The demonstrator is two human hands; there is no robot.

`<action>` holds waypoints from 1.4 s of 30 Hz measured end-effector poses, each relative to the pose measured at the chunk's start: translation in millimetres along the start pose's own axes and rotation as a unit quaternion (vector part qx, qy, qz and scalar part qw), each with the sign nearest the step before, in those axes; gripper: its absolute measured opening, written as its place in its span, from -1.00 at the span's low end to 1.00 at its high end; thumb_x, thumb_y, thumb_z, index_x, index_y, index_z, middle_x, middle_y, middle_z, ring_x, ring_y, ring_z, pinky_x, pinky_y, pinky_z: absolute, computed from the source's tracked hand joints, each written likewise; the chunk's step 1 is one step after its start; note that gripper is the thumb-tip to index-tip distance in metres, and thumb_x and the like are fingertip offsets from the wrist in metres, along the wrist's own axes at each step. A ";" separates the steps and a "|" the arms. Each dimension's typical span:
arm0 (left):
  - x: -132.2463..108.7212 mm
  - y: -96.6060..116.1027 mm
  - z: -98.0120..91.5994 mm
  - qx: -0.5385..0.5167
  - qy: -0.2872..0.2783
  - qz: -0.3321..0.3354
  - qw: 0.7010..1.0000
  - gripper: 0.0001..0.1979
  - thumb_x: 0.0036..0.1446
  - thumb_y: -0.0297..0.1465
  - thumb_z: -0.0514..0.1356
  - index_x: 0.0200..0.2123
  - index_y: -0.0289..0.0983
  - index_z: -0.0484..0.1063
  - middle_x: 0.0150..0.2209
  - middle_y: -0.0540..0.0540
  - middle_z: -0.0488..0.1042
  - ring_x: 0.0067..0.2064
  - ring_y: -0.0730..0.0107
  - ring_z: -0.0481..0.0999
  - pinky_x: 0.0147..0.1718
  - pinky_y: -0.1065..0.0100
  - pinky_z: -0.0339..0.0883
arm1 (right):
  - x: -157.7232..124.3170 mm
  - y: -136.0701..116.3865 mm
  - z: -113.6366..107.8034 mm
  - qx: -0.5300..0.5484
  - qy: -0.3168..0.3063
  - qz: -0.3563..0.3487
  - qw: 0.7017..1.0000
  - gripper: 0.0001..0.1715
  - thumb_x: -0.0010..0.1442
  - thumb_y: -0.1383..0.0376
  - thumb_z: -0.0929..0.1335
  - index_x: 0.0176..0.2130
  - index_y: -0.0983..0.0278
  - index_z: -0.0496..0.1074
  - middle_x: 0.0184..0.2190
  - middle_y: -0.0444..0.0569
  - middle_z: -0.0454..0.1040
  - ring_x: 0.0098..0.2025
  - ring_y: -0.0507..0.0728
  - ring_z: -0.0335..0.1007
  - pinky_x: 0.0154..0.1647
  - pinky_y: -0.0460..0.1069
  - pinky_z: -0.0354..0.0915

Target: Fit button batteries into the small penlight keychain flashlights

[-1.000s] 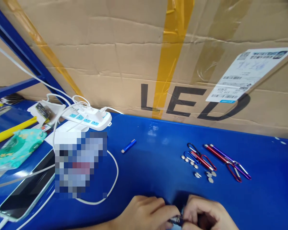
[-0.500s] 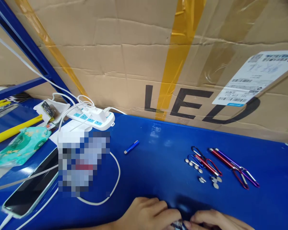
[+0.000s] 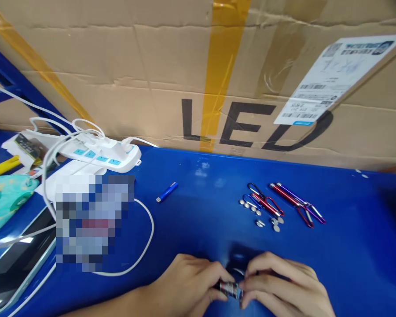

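Observation:
Low in the head view, my left hand (image 3: 191,281) grips the left end of a small black cylinder with printed marks (image 3: 230,289). My right hand (image 3: 280,281) pinches the cylinder's right end, its fingertips close to the left hand's. A thin pale curved piece shows just above the cylinder, partly hidden between the hands. Farther off to the right lie slim red penlights with carabiner clips (image 3: 267,205) and a purple penlight (image 3: 292,193). Several silver button cells (image 3: 276,228) are scattered beside them. A short blue metal stick (image 3: 167,192) rests left of centre.
A large cardboard box (image 3: 145,88) marked LED stands along the back of the blue table (image 3: 191,229). On the left are a white power strip (image 3: 119,160) with cables, a phone (image 3: 23,255), a blurred-out item (image 3: 95,220) and a green patterned packet (image 3: 9,198).
The view has shifted right and down, so both hands show more fully. My right fingers have straightened somewhat around the cylinder's end, and more of the cylinder is visible.

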State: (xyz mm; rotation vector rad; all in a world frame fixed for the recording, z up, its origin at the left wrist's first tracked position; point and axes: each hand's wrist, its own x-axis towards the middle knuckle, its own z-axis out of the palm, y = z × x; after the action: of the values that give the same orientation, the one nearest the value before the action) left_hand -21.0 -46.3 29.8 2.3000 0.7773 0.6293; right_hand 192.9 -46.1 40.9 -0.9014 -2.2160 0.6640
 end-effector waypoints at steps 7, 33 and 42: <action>1.6 3.6 -4.6 -0.004 -0.011 0.003 1.000 -0.72 0.37 -0.31 -0.20 -0.26 -0.25 0.23 -0.45 0.00 0.54 -0.48 0.44 0.56 -0.45 0.50 0.32 | 1.4 -7.2 -4.1 -0.022 0.015 -0.020 0.999 -0.81 0.23 0.38 0.31 -0.36 0.21 0.50 -0.45 -0.13 0.48 -0.51 -0.04 0.39 -0.53 -0.13 0.22; -4.3 0.1 6.7 0.037 0.038 0.026 0.998 -0.77 0.33 -0.47 -0.14 -0.32 -0.28 0.24 -0.52 -0.04 0.44 -0.56 0.40 0.43 -0.57 0.44 0.24 | 12.5 -4.1 13.5 0.206 -0.015 0.292 0.934 -0.78 -0.07 0.21 0.49 -0.59 0.30 0.52 -0.62 -0.11 0.41 -0.61 -0.06 0.21 -0.63 -0.16 0.16; -4.8 6.6 2.9 0.052 0.032 0.024 0.998 -0.72 0.36 -0.38 -0.16 -0.18 -0.32 0.31 -0.46 -0.04 0.53 -0.49 0.43 0.53 -0.51 0.48 0.32 | 5.0 2.0 10.8 0.178 -0.076 0.268 0.944 -0.85 -0.03 0.26 0.47 -0.55 0.27 0.52 -0.61 -0.15 0.41 -0.61 -0.06 0.23 -0.62 -0.18 0.16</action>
State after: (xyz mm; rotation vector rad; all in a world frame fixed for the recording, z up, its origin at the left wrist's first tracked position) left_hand -20.2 -54.8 31.2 2.4097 0.8056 0.7026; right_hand 183.2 -43.3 34.3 -1.3015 -1.8790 1.3771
